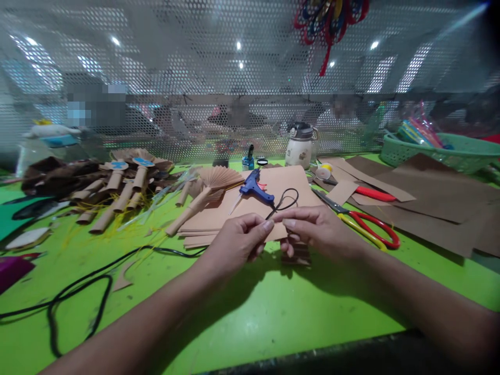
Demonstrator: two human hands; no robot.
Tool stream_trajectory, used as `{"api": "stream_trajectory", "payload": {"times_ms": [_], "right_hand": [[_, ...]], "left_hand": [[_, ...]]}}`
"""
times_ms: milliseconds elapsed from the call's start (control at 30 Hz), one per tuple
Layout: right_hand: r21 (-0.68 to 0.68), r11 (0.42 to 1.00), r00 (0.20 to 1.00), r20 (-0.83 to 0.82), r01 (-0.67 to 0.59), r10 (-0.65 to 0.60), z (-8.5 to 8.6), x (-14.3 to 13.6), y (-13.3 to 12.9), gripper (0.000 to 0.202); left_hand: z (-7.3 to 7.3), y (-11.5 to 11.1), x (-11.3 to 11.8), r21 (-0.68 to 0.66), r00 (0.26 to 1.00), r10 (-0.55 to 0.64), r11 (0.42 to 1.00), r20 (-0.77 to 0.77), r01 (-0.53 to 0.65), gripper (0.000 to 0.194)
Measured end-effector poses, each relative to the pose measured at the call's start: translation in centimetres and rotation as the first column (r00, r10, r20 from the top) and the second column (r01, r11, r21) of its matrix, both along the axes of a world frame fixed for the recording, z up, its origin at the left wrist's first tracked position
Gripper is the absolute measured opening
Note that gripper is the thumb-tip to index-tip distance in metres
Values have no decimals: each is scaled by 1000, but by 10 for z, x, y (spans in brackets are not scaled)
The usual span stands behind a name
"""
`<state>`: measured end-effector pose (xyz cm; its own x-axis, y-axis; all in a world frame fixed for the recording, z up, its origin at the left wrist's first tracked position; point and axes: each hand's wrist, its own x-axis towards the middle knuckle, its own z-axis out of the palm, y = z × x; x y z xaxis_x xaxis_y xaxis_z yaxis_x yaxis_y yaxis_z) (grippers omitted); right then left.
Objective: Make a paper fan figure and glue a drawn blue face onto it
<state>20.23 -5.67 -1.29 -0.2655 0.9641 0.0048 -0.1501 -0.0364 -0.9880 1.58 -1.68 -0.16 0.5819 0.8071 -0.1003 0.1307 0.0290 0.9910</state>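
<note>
My left hand (pixel 242 237) pinches one side of a strip of brown paper (pixel 277 233) between thumb and fingers. On the other side, my right hand (pixel 324 229) grips the same paper with its fingers bent. Pleated folds in the strip (pixel 296 256) hang below the right fingers. Just beyond both hands, a blue glue gun (pixel 255 188) lies on a stack of light brown paper sheets (pixel 299 179), its black cord looping near my fingertips. A pleated paper fan with a rolled handle (pixel 191 211) rests left of the glue gun. Scissors with red and yellow handles (pixel 377 229) lie by my right hand.
Several paper tubes and fans (pixel 123 195) are piled at the left with yellow strands. A black cable (pixel 105 276) crosses the green table (pixel 234 323). Behind stand a blue bottle (pixel 248 163) and a white jar (pixel 300 148). Brown sheets (pixel 433 200) and a green basket (pixel 441 156) occupy the right.
</note>
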Motion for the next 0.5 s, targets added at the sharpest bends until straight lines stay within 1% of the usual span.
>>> {"api": "stream_trajectory", "payload": {"times_ms": [67,133,233,333,433,500], "right_hand": [[44,999,998,57,5,-8,0,2,0,24],[121,993,992,120,14,-28,1,3,-1,23],[201,979,982,184,14,-52,4,3,-4,27],[209,977,975,211,30,-75,6,1,-7,31],[204,977,972,206,69,-112,6,1,-7,25],[219,974,978,185,50,-92,3,3,-5,25]], "left_hand": [[1,0,0,10,1000,-11,1000,11,11,38],[1,0,-1,8,999,-30,1000,30,29,38],[1,-1,-2,25,998,-35,999,58,34,39],[1,-2,-3,31,997,-28,999,69,26,40],[3,-3,-2,13,997,-37,999,66,36,41],[4,-3,-3,2,997,-42,999,70,42,41]]}}
